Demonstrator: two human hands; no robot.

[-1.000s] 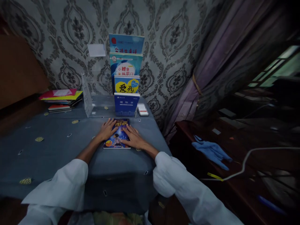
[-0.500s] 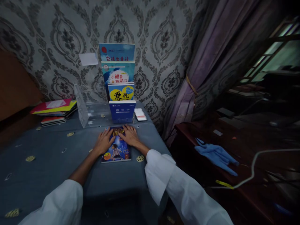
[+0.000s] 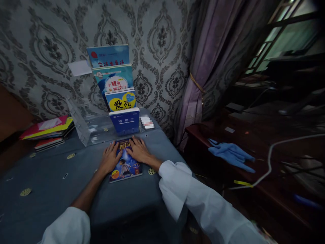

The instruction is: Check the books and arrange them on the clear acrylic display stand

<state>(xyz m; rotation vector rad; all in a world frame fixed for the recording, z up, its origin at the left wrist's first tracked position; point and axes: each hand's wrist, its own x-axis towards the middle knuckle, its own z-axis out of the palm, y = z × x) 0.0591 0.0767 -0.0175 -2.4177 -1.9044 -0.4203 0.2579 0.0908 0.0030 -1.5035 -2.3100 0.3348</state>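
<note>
One thin paperback book with a dark blue, illustrated cover (image 3: 128,165) is seen lying flat near the centre of the frame, on a table covered with grey-blue patterned cloth (image 3: 50,179). Two hands are laid on it. The left hand (image 3: 109,158) is placed over its left edge, with the fingers spread and the thumb resting on the cover. The right hand (image 3: 139,150) is placed over its upper right part, also flat and spread, with the thumb on the cover.

Just above, in the centre of the frame, four books are counted standing in one clear plastic rack (image 3: 78,122): a dark blue one (image 3: 124,123) in front, then a blue and yellow one (image 3: 120,100), a teal one (image 3: 114,80) and a blue one (image 3: 109,56) at the back. The upper edge of the paperback is near the foot of the rack. At the left of the frame, one pile of coloured folders and books (image 3: 48,127) is seen; its pieces cannot be counted surely.

The widest open room is found at the left of the paperback, where the cloth extends to the lower left. Below its lower edge, a strip of cloth is left before the table's front edge. At the right, less room is given, because the table edge runs diagonally past the right forearm.
</note>
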